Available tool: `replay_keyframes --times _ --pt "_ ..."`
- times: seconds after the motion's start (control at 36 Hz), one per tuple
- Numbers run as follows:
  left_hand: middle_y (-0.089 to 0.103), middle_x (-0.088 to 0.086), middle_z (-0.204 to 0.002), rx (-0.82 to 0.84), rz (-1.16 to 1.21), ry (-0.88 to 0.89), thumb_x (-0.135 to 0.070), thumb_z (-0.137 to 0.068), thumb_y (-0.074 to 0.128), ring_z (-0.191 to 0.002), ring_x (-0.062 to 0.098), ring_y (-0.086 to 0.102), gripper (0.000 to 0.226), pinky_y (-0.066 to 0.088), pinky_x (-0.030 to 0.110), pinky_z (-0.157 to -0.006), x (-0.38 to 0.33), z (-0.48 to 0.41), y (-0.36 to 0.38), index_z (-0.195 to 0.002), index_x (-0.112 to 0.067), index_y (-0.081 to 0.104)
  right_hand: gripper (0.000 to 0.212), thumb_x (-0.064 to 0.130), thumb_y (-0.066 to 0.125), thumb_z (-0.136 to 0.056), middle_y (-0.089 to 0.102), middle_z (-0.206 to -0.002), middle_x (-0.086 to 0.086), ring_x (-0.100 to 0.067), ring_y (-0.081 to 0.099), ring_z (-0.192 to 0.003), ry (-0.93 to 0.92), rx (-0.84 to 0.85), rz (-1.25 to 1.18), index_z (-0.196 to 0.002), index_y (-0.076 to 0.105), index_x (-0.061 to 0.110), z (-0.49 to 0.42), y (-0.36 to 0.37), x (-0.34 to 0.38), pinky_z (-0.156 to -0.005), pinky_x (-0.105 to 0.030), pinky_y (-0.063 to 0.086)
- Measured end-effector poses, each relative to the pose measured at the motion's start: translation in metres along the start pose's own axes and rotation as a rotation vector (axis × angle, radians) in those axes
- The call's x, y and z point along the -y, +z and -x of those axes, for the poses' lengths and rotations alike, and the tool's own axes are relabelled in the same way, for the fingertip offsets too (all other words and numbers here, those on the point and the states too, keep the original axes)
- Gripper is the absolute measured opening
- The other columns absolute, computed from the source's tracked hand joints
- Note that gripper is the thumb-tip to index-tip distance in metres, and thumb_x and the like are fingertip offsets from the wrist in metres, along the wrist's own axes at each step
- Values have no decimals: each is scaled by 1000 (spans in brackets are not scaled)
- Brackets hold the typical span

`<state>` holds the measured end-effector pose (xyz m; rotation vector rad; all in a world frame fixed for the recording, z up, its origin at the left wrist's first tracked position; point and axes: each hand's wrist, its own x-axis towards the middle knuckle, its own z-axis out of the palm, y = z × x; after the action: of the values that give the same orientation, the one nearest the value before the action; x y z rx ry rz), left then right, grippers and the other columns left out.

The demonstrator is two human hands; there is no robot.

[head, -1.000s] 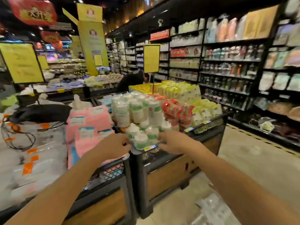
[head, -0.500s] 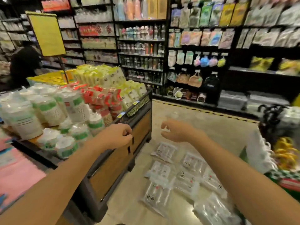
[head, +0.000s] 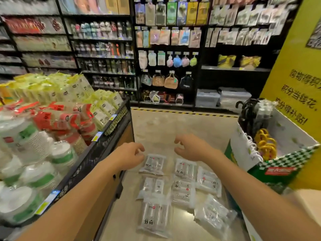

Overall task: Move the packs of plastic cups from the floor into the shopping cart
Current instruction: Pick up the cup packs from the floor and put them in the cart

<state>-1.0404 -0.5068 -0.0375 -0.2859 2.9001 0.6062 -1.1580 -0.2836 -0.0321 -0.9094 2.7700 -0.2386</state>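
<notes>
- Packs of plastic cups [head: 184, 190] lie flat on the floor [head: 173, 126], below both grips and closer to the person than the fingertips; about seven clear packs show, in loose rows, some overlapping at the edges.
- Left grip [head: 129, 158] hangs in the air with its fingers loosely curled and holds nothing. The farthest pack on the left [head: 153, 164] appears just to its right, and I cannot tell whether they touch.
- Right grip [head: 192, 148] also holds nothing; its fingers are spread and bent, palm turned down, and it hangs above the packs. Another pack [head: 185, 168] lies just below it.
- Left of the left grip stands a display stand [head: 107, 141] with a black mesh edge, piled with wrapped stacks of paper cups and bowls [head: 60, 153].
- Right of the right grip stands a white and green cardboard box [head: 243, 150] holding black and yellow hooked items [head: 264, 145].
- Beyond both grips, across the floor, dark shelves [head: 166, 49] carry hanging goods, and a yellow sign [head: 295, 75] rises at the far right.
</notes>
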Motion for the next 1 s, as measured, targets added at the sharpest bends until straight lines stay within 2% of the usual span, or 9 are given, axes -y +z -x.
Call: replay_keyframes --times 0.33,0.44,0.53,0.61,0.69,0.78,0.92,1.0 --pt "61 0 -126 15 -27 -15 -41 -96 49 -108 17 61 41 51 37 -94 10 -136 -13 -134 -26 53 46 40 49 -108 58 -147 -5 -30 57 -132 60 29 33 -151 47 22 -116 -10 -49 -100 -44 50" --pt "61 -1 -125 16 11 -25 -40 -97 48 -105 16 61 40 52 35 -90 18 -176 -7 -134 -26 52 46 41 48 -108 59 -145 -6 -31 58 -131 89 55 11 -151 47 24 -156 -1 -64 -100 -45 50" --pt "65 -3 -114 18 17 -26 -38 -96 47 -99 17 62 37 51 32 -82 24 -200 2 -130 -25 54 46 42 48 -108 61 -145 -5 -32 59 -131 113 64 2 -151 48 25 -183 14 -74 -101 -45 50" --pt "66 0 -116 11 30 -25 -34 -95 47 -99 21 62 40 49 33 -80 38 -224 14 -133 -25 52 47 41 50 -106 63 -145 -8 -34 59 -132 136 69 -26 -150 49 25 -208 36 -81 -104 -48 52" --pt "63 2 -124 23 35 -20 -31 -94 48 -105 23 61 42 49 37 -86 57 -248 30 -136 -24 50 48 39 53 -104 63 -143 -12 -35 60 -130 150 111 -76 -149 50 21 -230 67 -84 -105 -49 52" --pt "60 5 -127 24 47 -11 -29 -95 51 -109 23 59 45 46 32 -86 80 -274 51 -139 -21 48 48 37 52 -104 61 -147 -9 -32 59 -132 175 124 -107 -150 49 22 -248 99 -87 -105 -51 53" --pt "60 8 -129 104 112 11 -27 -97 52 -113 27 58 44 43 32 -85 128 -319 100 -140 -18 47 50 36 50 -107 60 -148 -6 -30 60 -132 273 154 -132 -155 41 23 -270 158 -85 -100 -46 54" --pt "59 7 -128 173 141 41 -26 -97 52 -117 27 57 43 45 34 -93 154 -344 133 -139 -16 49 54 38 49 -108 57 -151 -6 -31 58 -134 343 190 -198 -159 35 26 -281 207 -84 -101 -48 54"
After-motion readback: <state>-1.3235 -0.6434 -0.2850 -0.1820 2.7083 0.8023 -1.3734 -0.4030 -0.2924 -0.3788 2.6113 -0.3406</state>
